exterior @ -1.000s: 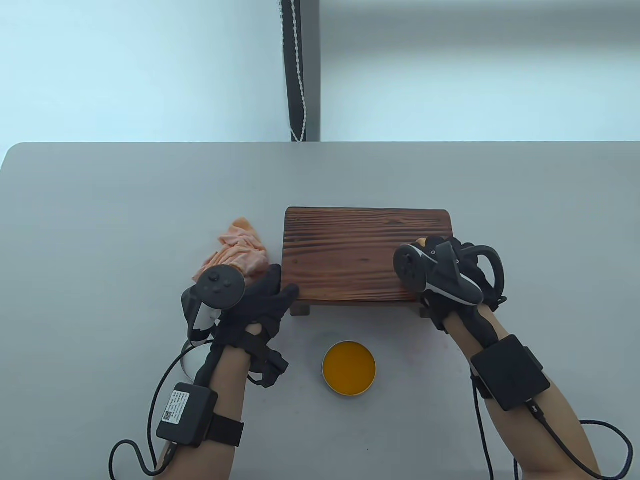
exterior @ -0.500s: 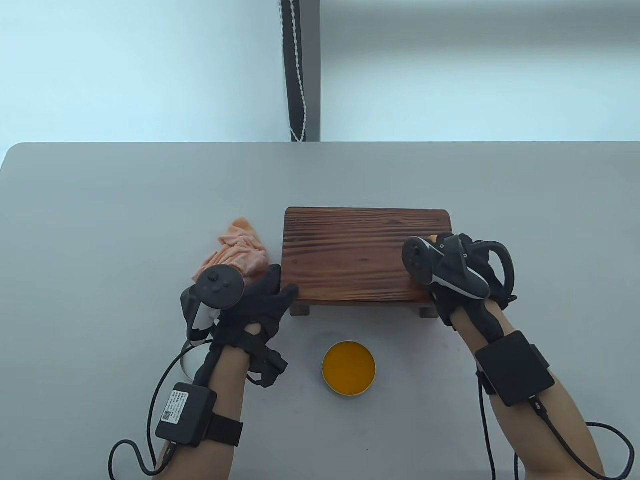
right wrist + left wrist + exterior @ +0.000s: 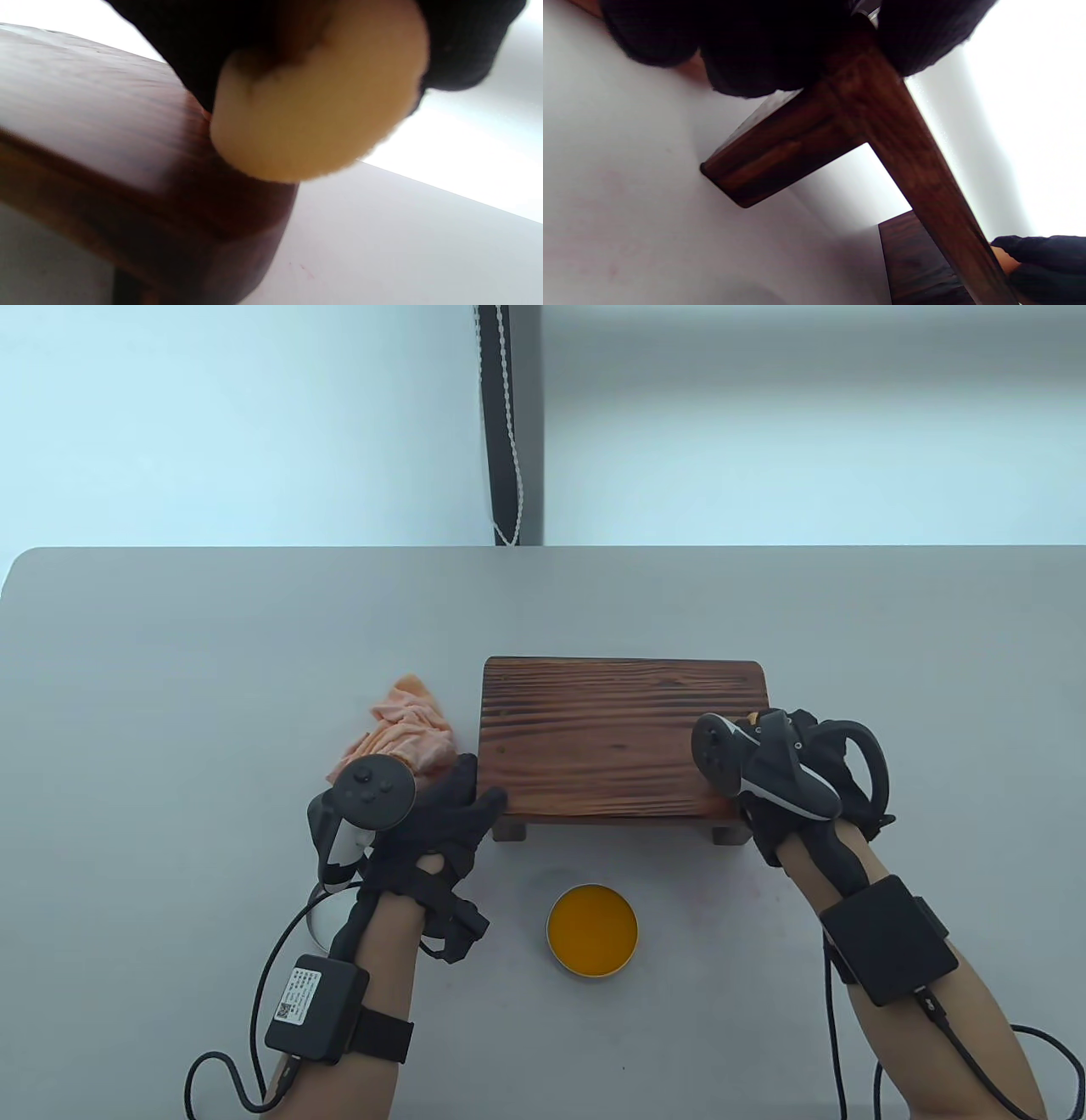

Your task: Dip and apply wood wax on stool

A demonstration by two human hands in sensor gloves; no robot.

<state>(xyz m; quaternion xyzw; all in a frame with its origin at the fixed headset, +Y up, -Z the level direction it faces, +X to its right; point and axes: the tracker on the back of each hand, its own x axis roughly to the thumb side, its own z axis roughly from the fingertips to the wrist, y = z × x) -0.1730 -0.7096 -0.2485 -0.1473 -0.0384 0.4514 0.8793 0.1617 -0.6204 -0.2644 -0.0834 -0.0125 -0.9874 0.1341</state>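
Overhead, the wooden stool (image 3: 624,738) is sitting mid-table w/ the open wax tin (image 3: 592,931) just in front of it, nearer the person, not touching. The left hand (image 3: 441,823) is gripping the stool's front-left corner, thumb lying on the top edge, fingers going down the side. The right hand (image 3: 793,768) is sitting over the stool's right end; a sliver of the yellow sponge pad (image 3: 750,718) is peeking out beyond the tracker, rest hidden. A crumpled orange cloth (image 3: 399,729) is lying just left of the stool, behind the left hand. A metal lid (image 3: 321,918) is partly showing under the left wrist.

Left wrist view: gloved fingers (image 3: 746,55) are wrapping the stool (image 3: 882,123) corner from above, thumb on one side of the edge, other fingers on the other, so it's clamping the wood. A leg is showing below, and the right hand (image 3: 1039,264) is showing at the far end, bottom right.

Right wrist view: fingertips (image 3: 458,46) are pinching the round sponge pad (image 3: 322,106), whose lower edge is touching the stool (image 3: 106,140) top right at its rounded end, w/ the grey table (image 3: 403,237) beyond.
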